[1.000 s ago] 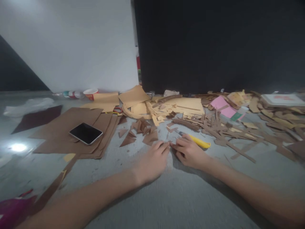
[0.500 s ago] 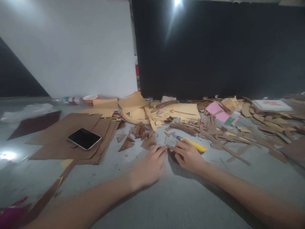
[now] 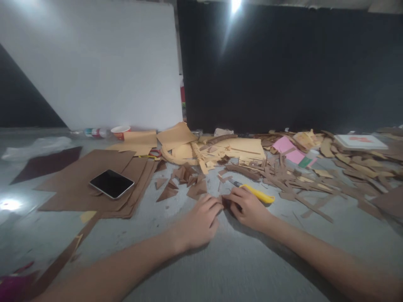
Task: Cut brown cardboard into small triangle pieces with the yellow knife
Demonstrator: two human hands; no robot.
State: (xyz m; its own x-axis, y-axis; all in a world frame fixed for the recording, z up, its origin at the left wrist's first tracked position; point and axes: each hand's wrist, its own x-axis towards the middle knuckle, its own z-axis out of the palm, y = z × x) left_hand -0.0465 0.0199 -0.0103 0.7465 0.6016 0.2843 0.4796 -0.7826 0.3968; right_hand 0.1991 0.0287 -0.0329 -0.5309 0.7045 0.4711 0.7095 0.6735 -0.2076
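A small piece of brown paper (image 3: 225, 202) is pinched between my two hands, low over the grey surface; much of it is hidden by fingers. My left hand (image 3: 203, 220) is closed, its fingertips at the piece's left end. On the other side my right hand (image 3: 248, 209) is closed on it with bent fingers. Just beyond my right hand lies a yellow utility knife (image 3: 260, 194), partly covered by the fingers. Several folded brown paper triangles (image 3: 166, 192) lie past my left hand.
At left a smartphone (image 3: 111, 183) rests on stacked brown sheets (image 3: 67, 184). Red-handled scissors (image 3: 154, 154) lie behind. Brown scraps (image 3: 296, 180) and a pink sheet (image 3: 289, 150) spread to the right. A paper cup (image 3: 121, 132) stands near the white panel (image 3: 119, 63).
The fingers of both hands have shifted slightly around the brown piece, and more of it shows by my right hand. The things on the surface have stayed put.
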